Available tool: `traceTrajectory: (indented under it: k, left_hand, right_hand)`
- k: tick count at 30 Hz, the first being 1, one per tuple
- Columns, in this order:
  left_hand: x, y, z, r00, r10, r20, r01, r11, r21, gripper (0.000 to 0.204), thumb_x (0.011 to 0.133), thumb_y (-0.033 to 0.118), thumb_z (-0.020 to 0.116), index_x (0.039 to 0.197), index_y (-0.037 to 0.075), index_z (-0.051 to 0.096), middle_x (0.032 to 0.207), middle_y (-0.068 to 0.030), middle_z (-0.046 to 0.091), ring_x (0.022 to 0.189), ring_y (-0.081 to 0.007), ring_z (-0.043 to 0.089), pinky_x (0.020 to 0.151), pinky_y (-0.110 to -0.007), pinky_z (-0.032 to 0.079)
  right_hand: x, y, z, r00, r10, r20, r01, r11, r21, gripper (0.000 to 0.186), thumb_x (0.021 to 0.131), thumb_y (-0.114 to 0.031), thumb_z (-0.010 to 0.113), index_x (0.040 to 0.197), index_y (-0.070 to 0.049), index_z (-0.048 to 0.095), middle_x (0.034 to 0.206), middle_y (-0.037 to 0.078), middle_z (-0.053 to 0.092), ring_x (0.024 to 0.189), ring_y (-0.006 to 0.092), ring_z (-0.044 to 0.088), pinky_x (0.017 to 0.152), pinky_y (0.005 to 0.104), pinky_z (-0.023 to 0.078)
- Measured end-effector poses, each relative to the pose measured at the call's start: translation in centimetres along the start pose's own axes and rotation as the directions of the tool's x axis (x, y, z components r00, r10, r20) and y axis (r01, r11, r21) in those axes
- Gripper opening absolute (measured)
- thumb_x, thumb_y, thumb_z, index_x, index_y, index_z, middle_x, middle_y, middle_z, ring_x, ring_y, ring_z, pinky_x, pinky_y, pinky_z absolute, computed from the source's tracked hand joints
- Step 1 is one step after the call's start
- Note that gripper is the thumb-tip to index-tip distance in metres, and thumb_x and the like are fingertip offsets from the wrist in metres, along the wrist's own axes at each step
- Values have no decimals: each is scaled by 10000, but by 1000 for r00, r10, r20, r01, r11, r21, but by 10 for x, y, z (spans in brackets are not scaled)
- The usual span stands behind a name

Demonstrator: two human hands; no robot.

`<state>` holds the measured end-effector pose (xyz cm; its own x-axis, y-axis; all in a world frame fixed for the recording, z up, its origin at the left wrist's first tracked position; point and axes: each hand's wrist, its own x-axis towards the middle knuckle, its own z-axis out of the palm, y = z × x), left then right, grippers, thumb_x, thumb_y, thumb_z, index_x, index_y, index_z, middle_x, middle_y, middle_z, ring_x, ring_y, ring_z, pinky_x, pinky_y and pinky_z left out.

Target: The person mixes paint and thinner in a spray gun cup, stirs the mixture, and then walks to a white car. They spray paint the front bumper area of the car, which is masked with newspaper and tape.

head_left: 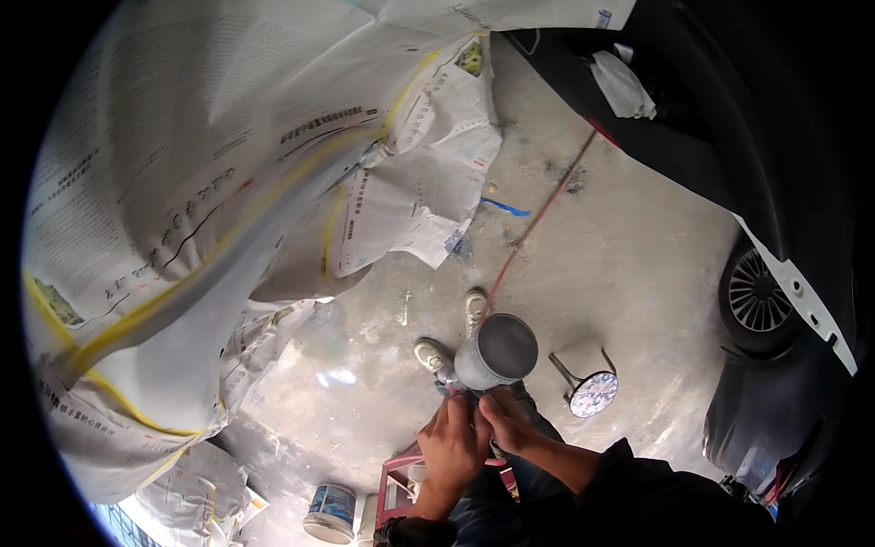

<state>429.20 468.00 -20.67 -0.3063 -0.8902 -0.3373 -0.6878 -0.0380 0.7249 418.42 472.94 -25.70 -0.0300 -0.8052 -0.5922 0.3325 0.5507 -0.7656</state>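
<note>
A round grey cup (497, 352) stands out just beyond my fingers, its wide dark-grey top turned up toward me. It seems to belong to a tool that looks like a paint spray gun, mostly covered by my hands. My left hand (451, 448) is closed at the near left side of the cup, fingers curled. Close beside it, my right hand (510, 425) is also closed, with its thumb and fingers pressed near the cup's base. What lies between the two hands is largely hidden.
Printed masking paper with yellow tape (228, 210) covers a large body at the left. A thin red hose (538, 214) crosses the concrete floor. To the right are a small round stool (593, 394) and a dark car with a wheel (758, 290). A bucket (330, 513) and red frame (394, 474) stand near me.
</note>
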Motion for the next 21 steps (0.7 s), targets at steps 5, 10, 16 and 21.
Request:
traceTrajectory:
  k: [5,10,16,21]
  left_hand:
    - [-2,-3,-4,999,19,44,-22,998,62,184,873,193,609,862,21,544,901,-198,642,738,-355,643,602,-415,508]
    - [0,-4,-9,1000,-5,31,7,997,-83,170,936,168,540,897,6,574,750,-159,584,649,-373,593,535,-421,451]
    - [-12,-11,-2,949,-313,-44,294,926,-237,223,936,194,599,837,-6,599,662,-154,585,558,-285,577,546,-355,450]
    - [-34,-30,14,940,-335,64,340,910,-236,179,900,195,620,842,27,594,774,-164,634,694,-370,628,600,-432,479]
  right_hand:
    - [-8,-3,-3,995,79,59,-80,997,16,398,965,-329,460,768,-8,589,658,-4,564,611,104,491,557,291,381]
    - [-6,-13,2,996,88,-29,-84,989,123,392,987,-420,437,895,-68,583,638,-33,508,532,59,433,481,231,322]
    - [1,-11,-13,982,178,64,-188,953,237,468,1005,-472,394,1044,-32,550,632,-15,487,460,61,373,439,222,300]
    - [10,-16,-15,980,186,69,-197,950,242,539,996,-525,360,1050,-24,551,642,4,496,440,66,359,442,230,308]
